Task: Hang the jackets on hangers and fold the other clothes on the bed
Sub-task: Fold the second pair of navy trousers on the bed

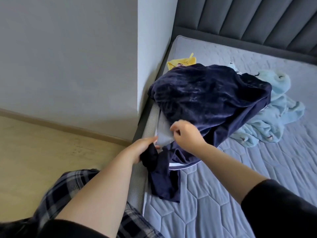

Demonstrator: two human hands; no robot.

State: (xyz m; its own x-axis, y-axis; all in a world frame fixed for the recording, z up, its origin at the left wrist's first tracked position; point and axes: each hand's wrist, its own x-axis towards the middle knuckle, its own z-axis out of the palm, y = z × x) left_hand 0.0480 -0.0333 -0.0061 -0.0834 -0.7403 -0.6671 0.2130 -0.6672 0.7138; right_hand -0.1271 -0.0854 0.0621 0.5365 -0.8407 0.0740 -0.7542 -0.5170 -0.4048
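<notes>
On the bed [240, 177] lies a crumpled, white-piped navy garment [205, 97].

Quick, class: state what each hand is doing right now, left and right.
Left hand: closed, gripping dark cloth.
Right hand: fingers curled at navy garment; grip cannot be told.

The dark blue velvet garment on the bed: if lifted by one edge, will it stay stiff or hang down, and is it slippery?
Probably floppy: the dark blue velvet garment lies in soft heaped folds, and one end lies limp beside the left hand. Perhaps rather heavy for cloth, since it looks thick. Its sheen suggests that it may slip slightly.
</notes>
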